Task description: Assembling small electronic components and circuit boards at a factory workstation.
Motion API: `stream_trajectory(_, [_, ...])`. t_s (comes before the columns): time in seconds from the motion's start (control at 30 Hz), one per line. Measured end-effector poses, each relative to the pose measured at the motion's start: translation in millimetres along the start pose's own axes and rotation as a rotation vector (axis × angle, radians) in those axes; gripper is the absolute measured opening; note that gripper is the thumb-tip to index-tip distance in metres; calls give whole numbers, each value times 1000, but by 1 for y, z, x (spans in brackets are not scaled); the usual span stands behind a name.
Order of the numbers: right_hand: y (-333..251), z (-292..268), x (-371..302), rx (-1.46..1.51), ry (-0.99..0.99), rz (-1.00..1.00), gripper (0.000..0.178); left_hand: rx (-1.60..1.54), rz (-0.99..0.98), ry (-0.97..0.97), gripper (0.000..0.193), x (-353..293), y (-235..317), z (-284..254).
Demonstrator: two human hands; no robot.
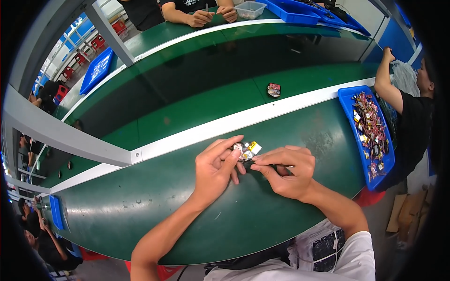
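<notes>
My left hand [213, 169] grips a small open electronic device [242, 148] between thumb and fingers, just above the green bench [154, 206]. The device has a dark rim, and pale and metallic parts show inside it. A small yellow-and-white piece that looks like a battery [255, 148] sticks out at its right side. Closed in a pinch, my right hand [293, 172] holds a thin dark pointed tool [284, 165], perhaps tweezers. Its tip end is at the device's lower right edge, partly hidden by my fingers. Whether the tip touches the device, I cannot tell.
A blue tray [345, 107] of small wired parts stands on the right, beside a person [408, 114]. Beyond a white rail [206, 122], another device [274, 90] lies on the green belt. A grey post [70, 133] rises at left. Across, another person's hands [202, 18] are working.
</notes>
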State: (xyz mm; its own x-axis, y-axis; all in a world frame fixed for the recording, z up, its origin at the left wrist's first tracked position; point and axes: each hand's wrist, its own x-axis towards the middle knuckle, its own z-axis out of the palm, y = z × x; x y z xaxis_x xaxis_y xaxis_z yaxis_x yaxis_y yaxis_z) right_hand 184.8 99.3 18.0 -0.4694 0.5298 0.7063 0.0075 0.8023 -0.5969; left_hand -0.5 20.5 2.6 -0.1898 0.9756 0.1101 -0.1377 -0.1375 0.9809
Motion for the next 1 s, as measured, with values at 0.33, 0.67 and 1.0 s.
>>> stream_trajectory(0.33, [0, 1, 0, -92, -43, -119, 19, 25, -109, -21, 30, 1, 7, 0])
stream_trajectory(0.67, [4, 1, -2, -119, -41, -161, 21, 23, -86, -50, 30, 3, -1, 1])
stream_trajectory(1.0, [3, 3, -5, -135, -44, -171, 22, 78, -101, -55, 26, 2, -1, 1])
